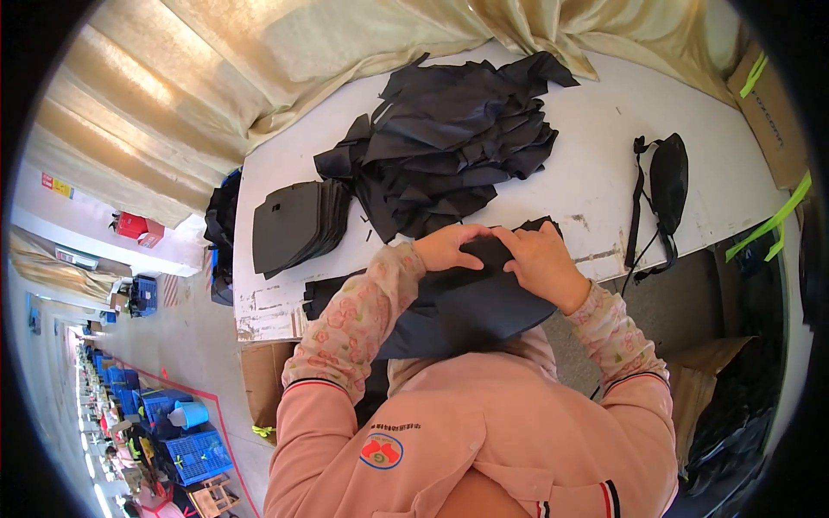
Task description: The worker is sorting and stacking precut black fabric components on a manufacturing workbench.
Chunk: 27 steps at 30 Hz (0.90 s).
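Observation:
A dark piece of black fabric [471, 302] hangs over the table's near edge toward my lap. My left hand [451, 249] pinches its upper edge with thumb and fingers. Close beside it, my right hand [544, 266] grips the same edge, the fingertips of both hands nearly meeting. What lies between the fingertips is too small to make out. More black material [321, 293] sticks out by my left forearm. Beyond my hands is a crumpled heap of black cloth [458, 129]. To its left stands a neat stack of black panels [289, 226] with rounded corners.
The white table [596, 129] has scuffed edges. A black pouch with a strap [670, 177] lies on its right side. Gold curtains [173, 78] hang behind. Cardboard boxes stand at far right [764, 116] and below the table [266, 375]. Blue crates [197, 456] sit on the floor left.

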Tool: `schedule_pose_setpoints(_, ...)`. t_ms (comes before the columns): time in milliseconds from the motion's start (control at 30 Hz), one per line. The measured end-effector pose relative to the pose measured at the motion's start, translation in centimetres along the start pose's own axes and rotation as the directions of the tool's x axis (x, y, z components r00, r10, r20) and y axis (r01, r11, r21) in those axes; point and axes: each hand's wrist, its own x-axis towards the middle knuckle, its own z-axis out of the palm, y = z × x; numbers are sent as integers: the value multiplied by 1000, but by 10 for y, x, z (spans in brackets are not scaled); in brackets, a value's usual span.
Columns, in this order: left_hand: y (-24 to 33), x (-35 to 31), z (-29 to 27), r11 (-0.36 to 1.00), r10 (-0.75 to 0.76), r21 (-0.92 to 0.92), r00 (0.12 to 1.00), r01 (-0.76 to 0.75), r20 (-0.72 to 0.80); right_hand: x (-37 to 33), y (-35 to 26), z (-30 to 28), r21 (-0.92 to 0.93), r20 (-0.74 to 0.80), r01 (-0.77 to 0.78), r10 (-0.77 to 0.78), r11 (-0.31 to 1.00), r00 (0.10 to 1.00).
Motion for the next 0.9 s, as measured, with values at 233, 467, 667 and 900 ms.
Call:
schedule_pose_setpoints(233,-1,-31,70,471,395,872,916,-134,-72,5,49,30,-55,46,-131,133,990,990)
schedule_pose_setpoints(467,-55,-47,108,427,257,902,965,-60,-58,107,115,56,301,-91,-205,242,931,966)
schedule_pose_setpoints(667,-59,-37,111,427,260,900,965,-88,-29,167,152,103,429,-203,-463,583,775,787)
schedule_pose_setpoints(900,-64,-48,103,646,321,755,939,-118,-127,159,80,77,600,-182,-237,418,764,890)
